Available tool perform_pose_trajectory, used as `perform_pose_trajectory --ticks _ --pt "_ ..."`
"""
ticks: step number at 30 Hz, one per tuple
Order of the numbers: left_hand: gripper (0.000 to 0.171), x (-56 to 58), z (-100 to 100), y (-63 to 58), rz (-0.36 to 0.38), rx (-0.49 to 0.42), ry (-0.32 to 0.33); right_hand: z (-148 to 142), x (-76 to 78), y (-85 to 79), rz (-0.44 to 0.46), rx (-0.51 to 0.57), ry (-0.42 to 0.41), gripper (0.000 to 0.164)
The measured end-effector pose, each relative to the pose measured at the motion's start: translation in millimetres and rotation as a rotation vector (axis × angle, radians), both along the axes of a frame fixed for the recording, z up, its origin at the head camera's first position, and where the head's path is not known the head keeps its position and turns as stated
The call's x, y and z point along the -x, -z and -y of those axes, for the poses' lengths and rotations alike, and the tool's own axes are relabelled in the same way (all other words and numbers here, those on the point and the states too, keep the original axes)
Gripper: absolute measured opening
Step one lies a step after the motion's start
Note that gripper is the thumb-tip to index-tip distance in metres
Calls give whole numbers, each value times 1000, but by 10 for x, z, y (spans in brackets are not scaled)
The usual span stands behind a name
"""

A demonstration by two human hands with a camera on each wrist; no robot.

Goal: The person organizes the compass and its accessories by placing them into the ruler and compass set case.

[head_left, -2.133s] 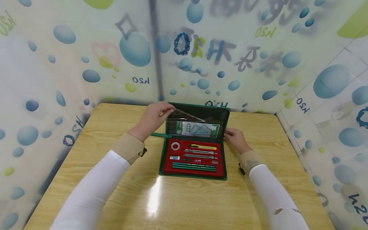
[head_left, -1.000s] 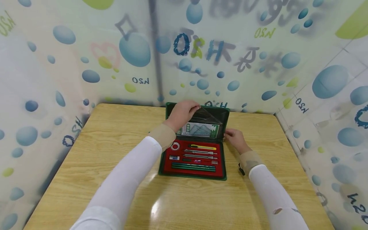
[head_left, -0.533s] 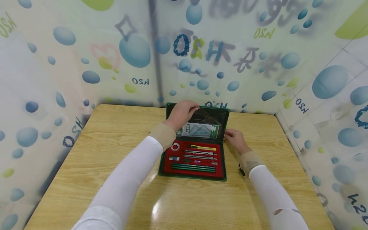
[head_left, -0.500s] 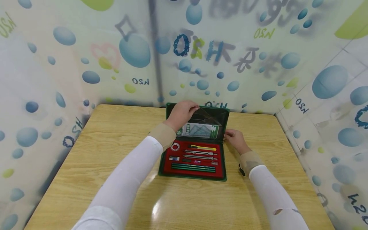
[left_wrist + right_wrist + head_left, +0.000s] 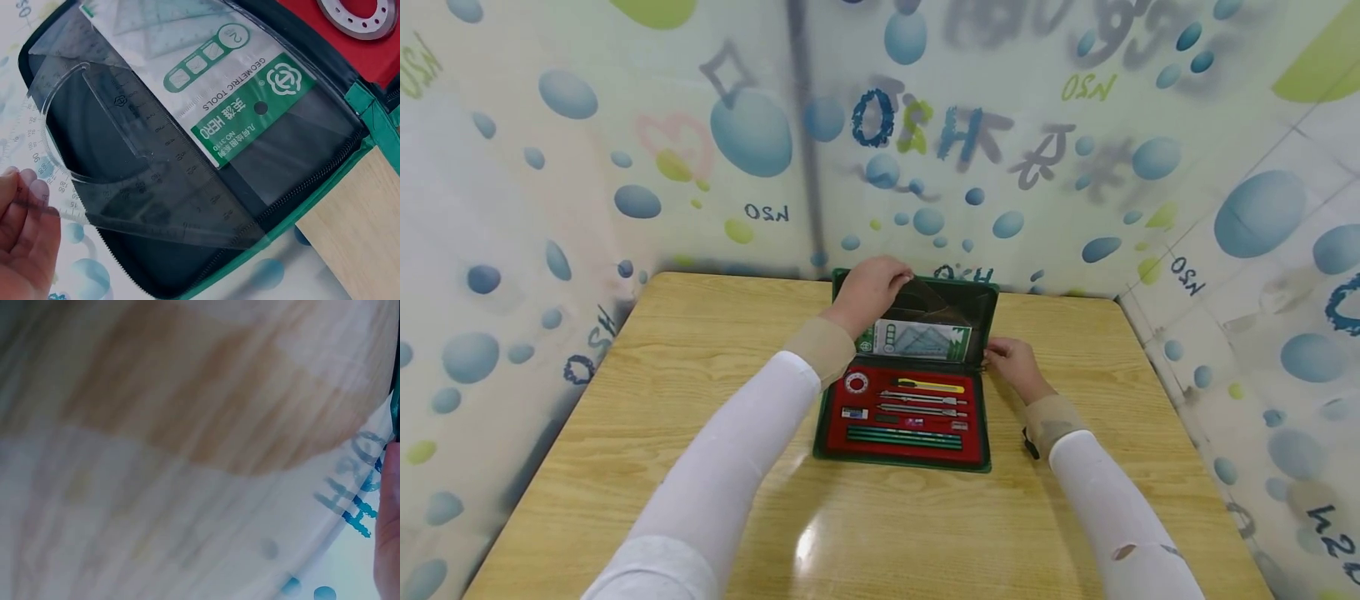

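My left hand (image 5: 871, 293) is at the top of the raised lid of a green zip case (image 5: 827, 446). Between thumb and fingers it pinches the corner of a clear set square (image 5: 194, 187) with a protractor arc, which slants in front of the dark lid. Behind it, a white and green geometric tools packet (image 5: 212, 81) sits in the lid's clear pocket. My right hand (image 5: 1018, 367) pinches the lid's right edge near the hinge. Mostly sleeve fills the right wrist view, with part of the right hand (image 5: 389, 519) at its border.
The case's red tray (image 5: 865, 450) holds a white ring-shaped template (image 5: 857, 372), a yellow cutter (image 5: 931, 385), compasses (image 5: 922, 398), an eraser (image 5: 854, 412), a sharpener (image 5: 959, 426) and green pencils (image 5: 905, 440). The wooden table (image 5: 700, 375) meets a patterned wall behind the case.
My left hand has moved right across the lid, then slightly back left and up, keeping hold of the set square, whose slant has shifted. My right hand stays at the lid's edge.
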State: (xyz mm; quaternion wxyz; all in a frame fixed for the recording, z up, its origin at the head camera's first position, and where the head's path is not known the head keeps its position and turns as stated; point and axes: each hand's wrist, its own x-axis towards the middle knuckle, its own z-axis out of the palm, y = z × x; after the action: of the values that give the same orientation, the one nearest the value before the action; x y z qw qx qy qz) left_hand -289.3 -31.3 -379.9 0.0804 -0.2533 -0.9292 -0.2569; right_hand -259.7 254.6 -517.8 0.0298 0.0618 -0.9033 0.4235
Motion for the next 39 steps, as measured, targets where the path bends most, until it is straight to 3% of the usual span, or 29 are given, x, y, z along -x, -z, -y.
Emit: perform_pose_trajectory --ticks 12,18,21,32,39 --pt "24 76 61 18 37 -7 14 5 -6 -32 27 44 -24 19" --pt "24 81 91 -22 -35 45 12 28 -4 -53 39 80 -32 21" --pt "23 82 105 -2 -55 48 31 26 -1 -48 39 87 -30 20" --pt "23 117 143 139 -4 -12 31 4 -1 -26 21 16 -15 20" --pt "23 85 24 25 -21 51 38 1 -20 -35 14 -13 -14 19"
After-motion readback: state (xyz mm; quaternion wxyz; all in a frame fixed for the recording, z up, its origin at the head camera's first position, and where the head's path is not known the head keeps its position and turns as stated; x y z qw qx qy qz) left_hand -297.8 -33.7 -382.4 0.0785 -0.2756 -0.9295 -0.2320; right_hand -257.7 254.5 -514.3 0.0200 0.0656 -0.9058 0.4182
